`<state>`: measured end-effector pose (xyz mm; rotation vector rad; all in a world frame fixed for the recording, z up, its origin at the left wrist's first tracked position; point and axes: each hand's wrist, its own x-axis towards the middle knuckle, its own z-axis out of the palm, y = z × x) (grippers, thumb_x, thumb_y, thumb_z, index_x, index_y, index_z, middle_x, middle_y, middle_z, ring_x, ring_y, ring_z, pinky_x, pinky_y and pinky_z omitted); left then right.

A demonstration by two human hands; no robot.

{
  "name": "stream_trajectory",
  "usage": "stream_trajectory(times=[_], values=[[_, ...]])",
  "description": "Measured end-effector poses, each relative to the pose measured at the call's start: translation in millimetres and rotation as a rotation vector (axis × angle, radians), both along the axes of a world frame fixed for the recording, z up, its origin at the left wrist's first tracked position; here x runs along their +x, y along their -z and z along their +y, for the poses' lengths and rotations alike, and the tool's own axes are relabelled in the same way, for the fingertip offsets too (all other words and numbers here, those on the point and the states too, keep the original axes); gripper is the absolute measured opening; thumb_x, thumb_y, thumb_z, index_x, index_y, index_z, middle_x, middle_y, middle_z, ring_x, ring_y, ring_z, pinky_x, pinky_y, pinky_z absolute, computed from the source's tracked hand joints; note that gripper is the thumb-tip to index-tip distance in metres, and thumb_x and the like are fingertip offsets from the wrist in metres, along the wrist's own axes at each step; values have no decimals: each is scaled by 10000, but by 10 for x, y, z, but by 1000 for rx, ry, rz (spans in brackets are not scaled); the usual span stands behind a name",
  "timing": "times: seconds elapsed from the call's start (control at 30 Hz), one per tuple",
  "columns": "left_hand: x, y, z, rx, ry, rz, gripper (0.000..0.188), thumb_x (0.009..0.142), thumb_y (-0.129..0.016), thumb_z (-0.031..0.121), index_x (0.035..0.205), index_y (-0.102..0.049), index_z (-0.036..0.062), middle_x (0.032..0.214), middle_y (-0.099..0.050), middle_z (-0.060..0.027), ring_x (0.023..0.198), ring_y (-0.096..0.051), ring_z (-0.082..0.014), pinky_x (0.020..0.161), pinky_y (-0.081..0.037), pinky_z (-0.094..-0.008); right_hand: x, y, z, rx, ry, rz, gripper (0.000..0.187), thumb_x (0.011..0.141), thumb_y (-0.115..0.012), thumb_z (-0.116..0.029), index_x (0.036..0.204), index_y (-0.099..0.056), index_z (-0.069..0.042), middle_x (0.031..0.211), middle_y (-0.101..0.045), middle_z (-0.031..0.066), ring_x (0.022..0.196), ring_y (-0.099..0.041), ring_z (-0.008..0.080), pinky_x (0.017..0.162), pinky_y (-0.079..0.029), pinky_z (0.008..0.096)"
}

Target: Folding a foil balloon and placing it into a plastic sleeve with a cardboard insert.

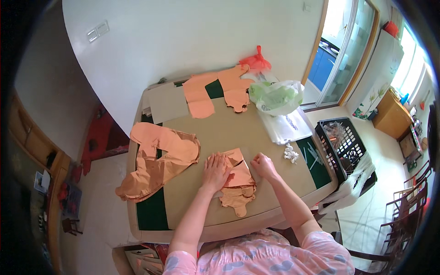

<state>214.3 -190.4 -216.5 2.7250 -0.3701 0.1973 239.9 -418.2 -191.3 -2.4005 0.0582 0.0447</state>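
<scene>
A shiny rose-gold foil balloon (238, 181) lies flat and folded on the table (220, 133) in front of me. My left hand (215, 172) presses flat on its left part, fingers spread. My right hand (263, 166) is closed at the balloon's right edge, fingers curled on the foil. The balloon's lower lobes (237, 201) stick out toward the near table edge.
A larger pile of the same foil balloons (158, 160) lies at the left, and two more (220, 91) at the far side. A white-and-green plastic bag (277, 96), a red bag (255, 62), clear sheets (286, 126) and a small white wad (291, 153) sit right. A black crate (341, 142) stands beside the table.
</scene>
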Motion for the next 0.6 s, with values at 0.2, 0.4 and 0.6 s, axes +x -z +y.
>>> stream_trajectory(times=[0.2,0.4,0.6], values=[[39,67,-14,-62,-18,-13,665,949,-453,446,1443,-316,24,1491,-330,-186,1410,-254,-339,1152,-155,-522,-10,41,22,-94,36,-10,322,805,-703,-310,933,-610,-30,850,-676,156,848,-657,312,739,-513,405],[-30,91,112,63,-72,-10,655,942,-470,437,1440,-331,35,1487,-323,-212,1416,-236,-345,1151,-138,-542,-84,-59,88,-115,45,-24,298,816,-686,-291,938,-587,-37,857,-672,172,852,-647,354,743,-508,428],[-234,-3,104,-170,-50,-361,521,886,-598,305,1310,-465,33,1293,-488,-213,1222,-434,-371,1045,-322,-501,-58,20,58,-144,51,-30,271,828,-664,-264,946,-581,-34,859,-671,180,857,-644,366,741,-508,435]])
